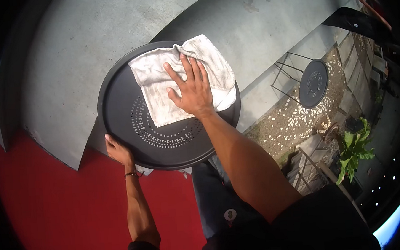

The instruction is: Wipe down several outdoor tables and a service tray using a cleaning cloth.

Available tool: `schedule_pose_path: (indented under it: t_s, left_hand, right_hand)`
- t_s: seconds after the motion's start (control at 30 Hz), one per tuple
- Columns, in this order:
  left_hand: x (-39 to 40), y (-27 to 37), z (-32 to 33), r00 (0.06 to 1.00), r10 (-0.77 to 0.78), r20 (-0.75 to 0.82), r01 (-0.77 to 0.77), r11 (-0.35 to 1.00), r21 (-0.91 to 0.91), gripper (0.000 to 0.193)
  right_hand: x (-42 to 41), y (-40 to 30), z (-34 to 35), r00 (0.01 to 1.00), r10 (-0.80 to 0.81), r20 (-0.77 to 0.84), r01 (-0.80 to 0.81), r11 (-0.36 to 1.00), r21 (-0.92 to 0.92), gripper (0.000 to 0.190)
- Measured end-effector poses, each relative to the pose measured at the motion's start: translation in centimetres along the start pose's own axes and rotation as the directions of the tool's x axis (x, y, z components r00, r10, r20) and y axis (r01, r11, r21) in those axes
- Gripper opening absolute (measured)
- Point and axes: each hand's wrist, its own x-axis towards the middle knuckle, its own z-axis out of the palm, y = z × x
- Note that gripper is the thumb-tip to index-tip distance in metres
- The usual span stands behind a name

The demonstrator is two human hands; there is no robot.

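A round, dark grey table top (117, 113) with a raised rim and a ring pattern of small punched holes lies below me. Over its upper right part is spread a white cloth (161, 103) with greyish stains, one corner folded and reaching past the rim. My right hand (193, 87) lies flat on the cloth with its fingers spread. At the lower left edge, my left hand (118, 151) grips the rim, thumb on top; its other fingers are hidden beneath. A beaded bracelet is on the left wrist.
Grey concrete steps or ledges (69, 64) surround the table top, with a red floor (71, 208) at lower left. To the right, a similar round table (313, 83) on thin metal legs stands by pebbly ground (289, 119). A leafy green plant (356, 148) grows at lower right.
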Motion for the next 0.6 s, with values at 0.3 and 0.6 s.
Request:
schedule_pose_path:
  t_s: [0.3, 0.6]
  left_hand:
    - [1.2, -0.4, -0.5, 0.989, 0.106, -0.102, -0.102, 0.994, 0.04, 0.066]
    - [0.8, 0.8, -0.1, 0.997, 0.039, -0.06, -0.034, 0.996, 0.081, 0.067]
  right_hand:
    - [-0.4, -1.0, 0.9, 1.0, -0.02, -0.005, 0.02, 0.999, -0.026, 0.07]
    - [-0.4, 0.2, 1.5, 0.994, -0.065, -0.09, 0.06, 0.997, -0.058, 0.066]
